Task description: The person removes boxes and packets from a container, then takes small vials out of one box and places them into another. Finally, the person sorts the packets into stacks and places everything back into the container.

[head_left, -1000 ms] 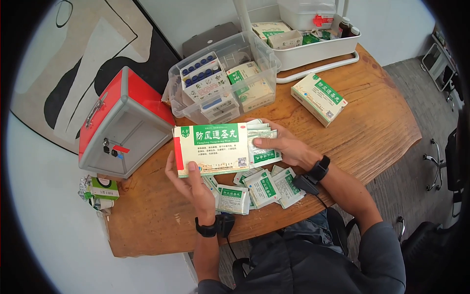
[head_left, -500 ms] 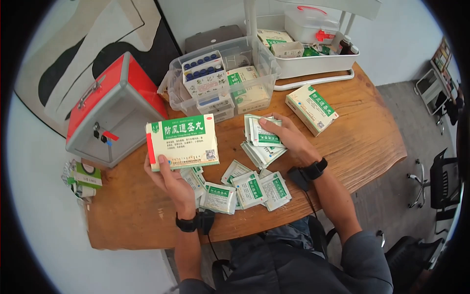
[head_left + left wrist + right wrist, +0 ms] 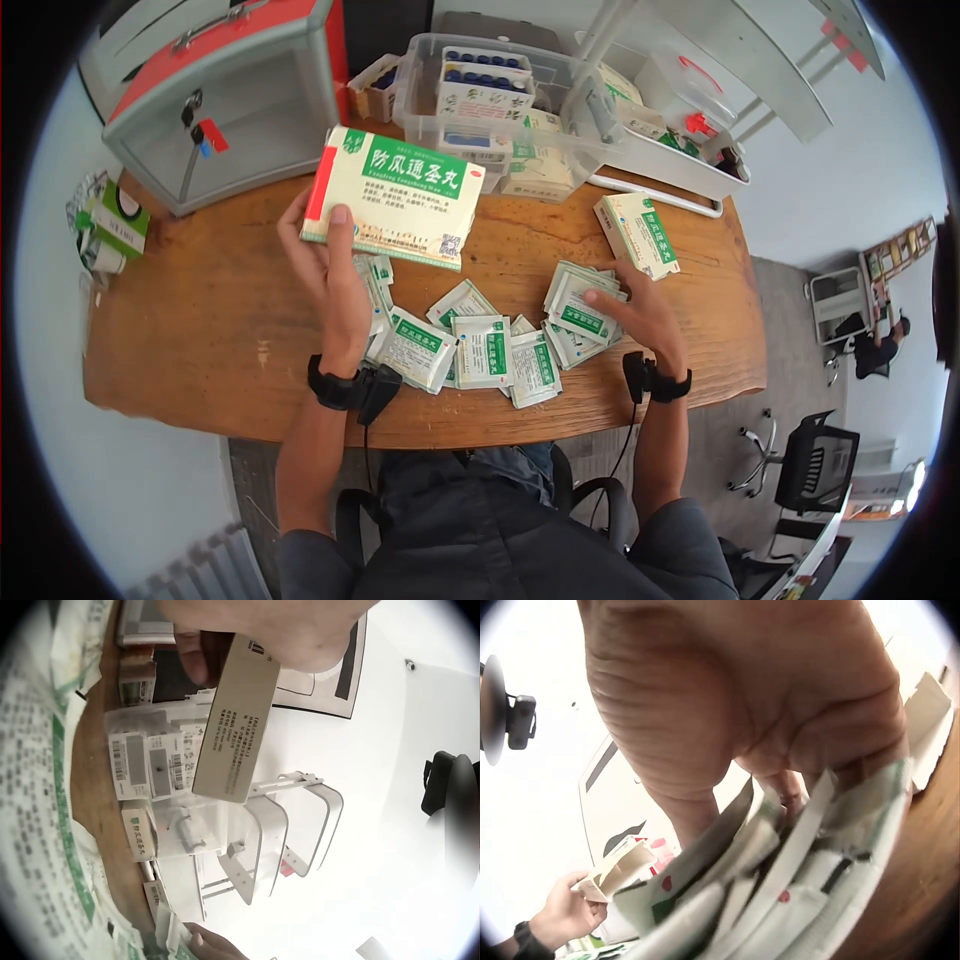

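Note:
My left hand point(image 3: 343, 300) grips a cream and green medicine box point(image 3: 400, 205) by its left end, thumb across the front. In the right wrist view the box point(image 3: 622, 871) shows an opened end. My right hand point(image 3: 652, 312) holds a stack of green and white medicine sachets point(image 3: 580, 305), thumb on top, low over the table's right part. Fanned sachet edges point(image 3: 780, 892) fill the lower right wrist view. Between the hands several more sachets point(image 3: 484, 350) lie in a loose overlapping pile on the wooden table point(image 3: 250, 340).
A second medicine box point(image 3: 637, 235) stands beyond my right hand. Behind are a clear plastic bin point(image 3: 420, 100) with boxes and blue-capped vials, and a white rack tray point(image 3: 690, 160). A red and grey case point(image 3: 250, 110) stands at the back left, a small green box point(image 3: 120, 220) at the left edge.
The hands have drawn apart: the sachet stack has come away from the box's open end and moved right and down toward the table. The box stays raised in the left hand. The head view has shifted.

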The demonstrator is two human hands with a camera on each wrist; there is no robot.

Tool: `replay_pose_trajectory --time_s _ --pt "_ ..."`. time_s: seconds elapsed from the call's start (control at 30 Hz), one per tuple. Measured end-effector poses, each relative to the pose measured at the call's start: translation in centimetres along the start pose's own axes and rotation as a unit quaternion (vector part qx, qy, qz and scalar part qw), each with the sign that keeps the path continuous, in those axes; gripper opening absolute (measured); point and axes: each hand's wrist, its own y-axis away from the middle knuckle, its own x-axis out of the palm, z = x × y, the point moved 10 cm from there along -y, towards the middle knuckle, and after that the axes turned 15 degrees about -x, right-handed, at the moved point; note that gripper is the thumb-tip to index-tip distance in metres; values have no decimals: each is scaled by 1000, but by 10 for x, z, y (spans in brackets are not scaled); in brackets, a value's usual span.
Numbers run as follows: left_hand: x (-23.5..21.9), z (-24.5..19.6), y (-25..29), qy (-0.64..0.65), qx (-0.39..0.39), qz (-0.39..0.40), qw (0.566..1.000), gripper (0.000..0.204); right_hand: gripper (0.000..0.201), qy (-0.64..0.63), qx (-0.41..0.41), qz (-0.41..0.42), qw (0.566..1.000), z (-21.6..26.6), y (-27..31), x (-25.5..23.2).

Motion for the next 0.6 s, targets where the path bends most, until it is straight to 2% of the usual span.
replay_pose_trajectory --time_s 0.07,0.23,0.33,0.4,0.43,0.53,0.6 --pt "1 -1 -1 2 -3 11 1000 43 57 -19 -7 -27 999 6 6 -5" --pt "2 -5 -1 -11 -1 13 1000 43 52 12 -2 -23 1000 24 14 5" --pt "1 -3 -2 -20 6 10 1000 46 49 32 -50 -55 997 25 13 4" --pt "0 -3 -2 -27 16 6 999 50 46 -9 32 -32 999 13 15 2" --pt "0 -2 -2 -22 14 8 1000 50 46 -8 30 -30 999 14 15 0" --pt "0 -3 -2 -15 12 13 1000 49 47 42 28 -39 998 16 22 -7" --pt "2 -4 -1 -13 10 20 1000 49 54 101 -22 -78 991 27 29 -16"
